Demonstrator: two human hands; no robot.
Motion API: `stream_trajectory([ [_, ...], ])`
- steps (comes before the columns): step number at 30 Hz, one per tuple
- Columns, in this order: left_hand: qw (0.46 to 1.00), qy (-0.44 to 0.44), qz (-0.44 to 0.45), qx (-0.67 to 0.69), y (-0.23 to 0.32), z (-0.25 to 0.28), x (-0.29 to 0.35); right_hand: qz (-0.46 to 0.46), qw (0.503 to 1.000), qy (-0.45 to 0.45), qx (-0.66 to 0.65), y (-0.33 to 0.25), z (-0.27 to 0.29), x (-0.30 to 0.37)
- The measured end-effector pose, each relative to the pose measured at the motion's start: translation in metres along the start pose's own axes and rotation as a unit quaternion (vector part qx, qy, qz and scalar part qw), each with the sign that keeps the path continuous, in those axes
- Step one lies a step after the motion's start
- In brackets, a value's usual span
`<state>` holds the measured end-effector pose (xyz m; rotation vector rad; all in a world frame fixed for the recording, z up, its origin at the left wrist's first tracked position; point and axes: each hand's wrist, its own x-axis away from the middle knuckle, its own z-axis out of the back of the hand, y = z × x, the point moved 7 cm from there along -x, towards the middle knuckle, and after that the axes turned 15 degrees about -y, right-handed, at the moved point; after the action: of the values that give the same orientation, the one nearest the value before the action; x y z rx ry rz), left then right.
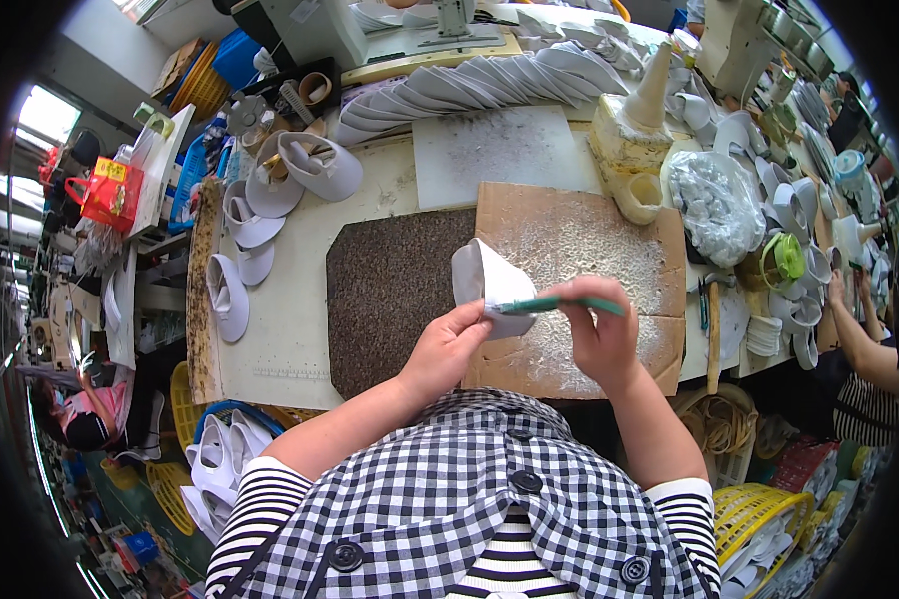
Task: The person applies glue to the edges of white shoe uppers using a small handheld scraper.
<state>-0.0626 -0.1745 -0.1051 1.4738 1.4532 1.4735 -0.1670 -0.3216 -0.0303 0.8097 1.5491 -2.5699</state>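
My left hand [442, 351] pinches the edge of a white shoe upper [481, 272] above the seam between a dark speckled mat [400, 299] and a cardboard sheet [569, 212]. In my right hand [605, 337] is a slim brush with a green handle [546, 303]. The brush's pale end rests on or just over the upper's near side, close to my left fingertips. Whitish dried smears cover much of the cardboard. Similar white uppers [232, 304] stand in a line at the table's left side.
Overlapping white pieces [469, 88] form a row at the back, before a sewing machine [325, 35]. A glue-crusted container with a cone [631, 130] stands back right, near a clear plastic bag [714, 205]. A hammer [713, 339] lies at right. A co-worker's arm [864, 349] shows far right.
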Motion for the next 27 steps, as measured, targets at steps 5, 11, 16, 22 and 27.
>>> stream_trajectory([
  [5,0.986,-0.018,0.060,0.156,0.008,-0.010,0.004,0.120,0.987,-0.052,0.097,-0.035,0.002,0.009],
  [11,0.978,-0.056,0.031,0.198,0.016,-0.017,0.002,0.088,0.995,-0.016,0.041,-0.028,0.006,0.007],
  [16,0.974,-0.053,0.021,0.219,0.016,-0.020,0.006,0.173,0.967,-0.099,0.160,-0.050,-0.012,-0.008],
  [22,0.960,-0.062,-0.016,0.273,0.024,-0.009,0.006,0.094,0.995,0.025,-0.036,-0.024,-0.008,0.010],
  [27,0.938,-0.054,0.009,0.341,0.022,-0.014,0.003,0.137,0.981,0.000,0.137,-0.032,-0.005,-0.011],
])
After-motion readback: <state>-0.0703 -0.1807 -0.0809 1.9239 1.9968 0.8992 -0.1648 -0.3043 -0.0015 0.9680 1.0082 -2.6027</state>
